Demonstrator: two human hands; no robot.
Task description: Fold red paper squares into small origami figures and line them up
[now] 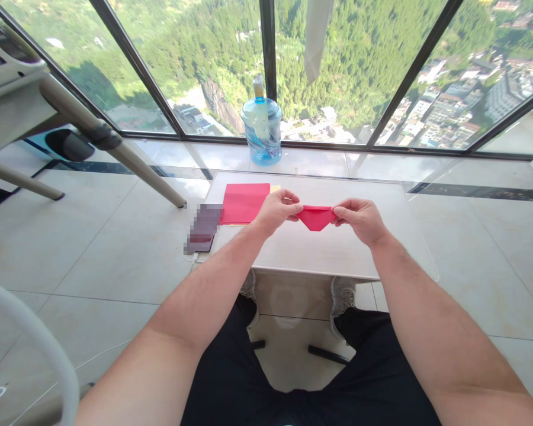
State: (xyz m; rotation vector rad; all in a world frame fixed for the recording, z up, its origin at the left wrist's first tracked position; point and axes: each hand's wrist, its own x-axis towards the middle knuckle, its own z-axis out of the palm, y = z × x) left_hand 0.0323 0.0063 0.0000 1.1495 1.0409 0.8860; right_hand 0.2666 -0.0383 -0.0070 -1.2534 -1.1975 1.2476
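Your fingers (295, 208) are closed on the two ends of the folded paper (316, 220), with the left hand (277, 211) pinching one end and the right hand (360, 219) the other. It spans the gap between your hands, over the middle of the table (320, 257). Its long, straight edge lies on the far side, and the sides taper to a blunt tip pointing towards you. You can't tell from this view whether it touches the tabletop.

Just beside your left hand lies the red sheet (245, 202), flat, with a yellow sheet (275, 189) showing from under its right side. Your left hand covers part of that side. Next to the red sheet, at the table's left edge, is your phone (205, 226), blurred over, with a white cable (195, 258) at its near end.

Past the far edge of the table, a blue jug (261, 133) stands upright on the floor (484, 248) near the window (355, 71). Your shoes (344, 294) show at the table's near edge.
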